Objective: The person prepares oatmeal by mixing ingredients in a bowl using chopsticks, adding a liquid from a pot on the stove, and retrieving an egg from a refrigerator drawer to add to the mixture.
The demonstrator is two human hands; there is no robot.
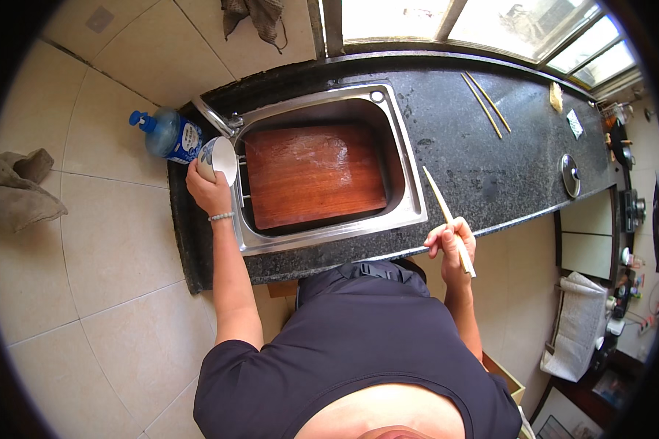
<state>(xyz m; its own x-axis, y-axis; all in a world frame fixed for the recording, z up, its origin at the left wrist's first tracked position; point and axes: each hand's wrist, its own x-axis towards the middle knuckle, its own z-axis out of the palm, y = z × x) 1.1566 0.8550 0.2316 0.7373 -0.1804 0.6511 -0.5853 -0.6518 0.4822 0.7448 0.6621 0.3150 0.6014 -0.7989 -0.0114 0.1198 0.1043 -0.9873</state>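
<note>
My left hand [211,192] grips a white bowl with a blue pattern [224,160] at the left rim of the steel sink [414,186], beside the tap. The bowl is tilted, its mouth facing the basin. In my right hand [452,245] is a pair of light chopsticks [439,192], held together, the tips pointing away from me above the counter's front edge. A wet, reddish-brown wooden board [313,175] lies in the sink and covers most of its bottom. Under it, at the left, part of a wire rack [245,181] shows.
A blue pump bottle [170,134] stands left of the tap [219,118]. On the black stone counter [461,153] lie two more chopsticks [486,104], a glass pot lid [570,175], a small packet [574,124] and a yellowish item [556,97]. Windows [489,27] line the back.
</note>
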